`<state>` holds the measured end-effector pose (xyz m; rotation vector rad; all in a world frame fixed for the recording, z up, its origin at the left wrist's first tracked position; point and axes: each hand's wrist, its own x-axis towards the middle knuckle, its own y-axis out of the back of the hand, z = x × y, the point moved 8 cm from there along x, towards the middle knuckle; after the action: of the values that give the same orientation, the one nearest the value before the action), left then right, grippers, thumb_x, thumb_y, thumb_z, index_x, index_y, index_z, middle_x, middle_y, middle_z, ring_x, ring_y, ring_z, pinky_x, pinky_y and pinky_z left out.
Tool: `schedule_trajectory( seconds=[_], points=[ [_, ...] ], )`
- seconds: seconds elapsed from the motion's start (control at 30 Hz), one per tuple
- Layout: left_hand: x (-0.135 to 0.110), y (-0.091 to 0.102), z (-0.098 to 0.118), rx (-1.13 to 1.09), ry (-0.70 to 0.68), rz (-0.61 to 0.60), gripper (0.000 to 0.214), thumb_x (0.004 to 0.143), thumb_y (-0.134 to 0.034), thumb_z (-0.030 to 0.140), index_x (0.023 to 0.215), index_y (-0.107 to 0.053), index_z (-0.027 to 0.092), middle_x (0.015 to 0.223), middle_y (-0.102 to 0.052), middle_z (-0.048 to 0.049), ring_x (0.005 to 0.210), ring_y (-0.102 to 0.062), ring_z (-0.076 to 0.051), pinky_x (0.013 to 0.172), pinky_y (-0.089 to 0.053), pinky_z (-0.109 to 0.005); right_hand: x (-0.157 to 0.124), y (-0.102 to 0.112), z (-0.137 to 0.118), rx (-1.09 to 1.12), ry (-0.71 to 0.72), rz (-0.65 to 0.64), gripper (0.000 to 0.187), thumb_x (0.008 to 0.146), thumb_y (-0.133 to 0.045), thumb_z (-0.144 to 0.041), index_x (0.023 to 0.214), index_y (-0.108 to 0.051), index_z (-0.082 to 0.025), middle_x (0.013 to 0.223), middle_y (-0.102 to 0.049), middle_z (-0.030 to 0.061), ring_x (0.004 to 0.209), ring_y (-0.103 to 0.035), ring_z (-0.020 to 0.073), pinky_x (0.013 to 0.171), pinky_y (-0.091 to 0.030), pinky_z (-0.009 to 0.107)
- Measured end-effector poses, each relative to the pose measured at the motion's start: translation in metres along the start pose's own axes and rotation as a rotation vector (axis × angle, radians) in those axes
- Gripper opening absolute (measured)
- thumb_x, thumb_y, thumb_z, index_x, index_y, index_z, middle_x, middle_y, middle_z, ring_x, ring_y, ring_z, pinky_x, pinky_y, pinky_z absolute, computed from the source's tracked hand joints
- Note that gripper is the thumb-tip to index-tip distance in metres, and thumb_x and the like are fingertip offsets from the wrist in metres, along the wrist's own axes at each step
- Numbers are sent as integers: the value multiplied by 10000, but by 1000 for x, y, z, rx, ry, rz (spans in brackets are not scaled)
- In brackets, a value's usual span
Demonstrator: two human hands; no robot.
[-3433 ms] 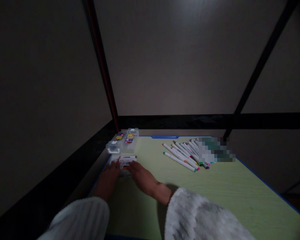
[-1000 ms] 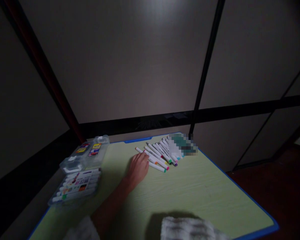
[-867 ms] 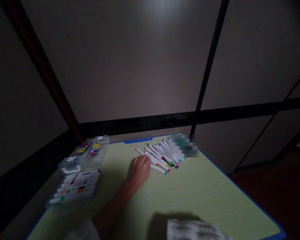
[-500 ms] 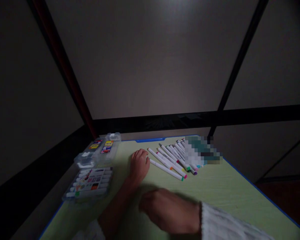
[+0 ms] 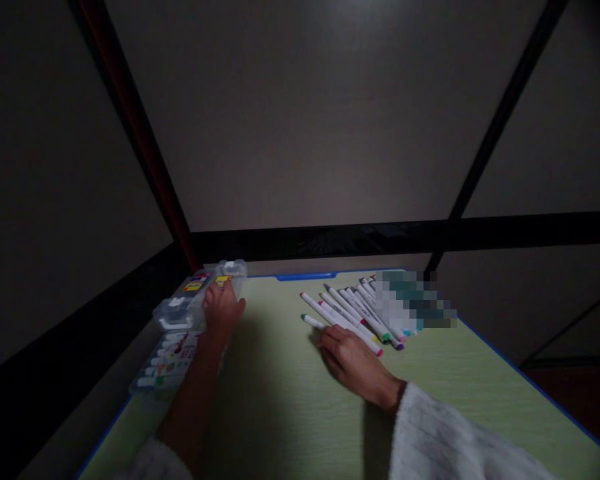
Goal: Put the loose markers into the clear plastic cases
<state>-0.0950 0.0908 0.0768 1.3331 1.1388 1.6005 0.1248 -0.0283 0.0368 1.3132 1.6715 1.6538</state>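
Green-ended marker (image 5: 313,322), diagonal, pointing away leftward, right hand (image 5: 354,361) over it, grip unclear

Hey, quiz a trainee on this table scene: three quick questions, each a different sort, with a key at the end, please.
1. Multiple choice: what does the right hand partly cover?
A) The blue plastic strip on the far edge
B) The slim white marker with a green end
C) The clear plastic case packed with markers

2. True or false: the left hand is over the loose white markers with coloured ends.

3. Fill in the blank: the loose markers lie on a pale ____ wood-grain tabletop.

Key: 1. B. 2. False; it is over the yellow-labelled clear plastic casing. 3. Green.
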Motion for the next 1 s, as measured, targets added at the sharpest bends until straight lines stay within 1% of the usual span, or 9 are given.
schedule_trajectory(
  seconds=[0.07,0.17,0.3,0.5,0.73,0.83,0.93,1.0],
  points=[
    [2,-4,-7,12,18,-13,471,762,-482,308,1185,-441,103,1130,-488,-203,1084,-457,-333,853,-378,-391,0,0,-1,0,1,8,165,839,-412,-109,822,-568,-156,868,-592,73,817,-537,177,727,-412,290],
    [3,-8,-12,27,33,-18,466,763,-477,300,1177,-436,90,1123,-486,-207,1066,-472,-325,871,-363,-382,0,0,-1,-3,8,3,168,846,-408,-117,819,-570,-154,862,-589,74,806,-530,172,719,-409,290],
    [2,-9,-11,39,39,-14,467,771,-466,292,1183,-420,78,1120,-484,-211,1070,-469,-323,880,-353,-375,0,-1,-1,-11,17,-13,168,851,-404,-129,807,-565,-150,848,-589,70,799,-529,170,712,-408,288],
    [2,-11,-14,48,90,-28,478,767,-482,317,1173,-424,70,1106,-494,-238,1039,-483,-355,816,-381,-402,-1,-1,-3,-34,34,-16,154,851,-414,-134,812,-563,-151,859,-590,68,810,-533,171,714,-401,282],
    [2,-13,-15,41,100,-52,472,769,-480,330,1161,-420,74,1079,-522,-238,1020,-507,-350,801,-395,-405,-1,2,-5,-46,36,-23,140,844,-427,-126,825,-562,-158,868,-584,63,803,-528,168,709,-385,278],
    [2,-14,-16,40,101,-62,470,769,-483,341,1155,-422,78,1095,-512,-244,1037,-497,-355,813,-391,-414,-1,11,2,-70,-19,14,157,832,-421,-108,875,-565,-154,921,-575,81,865,-514,189,744,-379,299],
    [2,-15,-17,39,108,-71,473,771,-479,349,1164,-409,96,1125,-494,-235,1063,-480,-356,821,-389,-425,-3,23,18,-105,-142,76,254,800,-442,-92,1023,-546,-153,1085,-542,112,1000,-478,225,811,-369,333],
    [2,-16,-17,36,112,-77,479,770,-478,354,1169,-400,102,1137,-483,-232,1073,-472,-356,819,-391,-426,-5,28,30,-139,-219,107,309,799,-459,-122,1099,-521,-158,1180,-502,125,1069,-443,249,850,-356,364]
  ],
)
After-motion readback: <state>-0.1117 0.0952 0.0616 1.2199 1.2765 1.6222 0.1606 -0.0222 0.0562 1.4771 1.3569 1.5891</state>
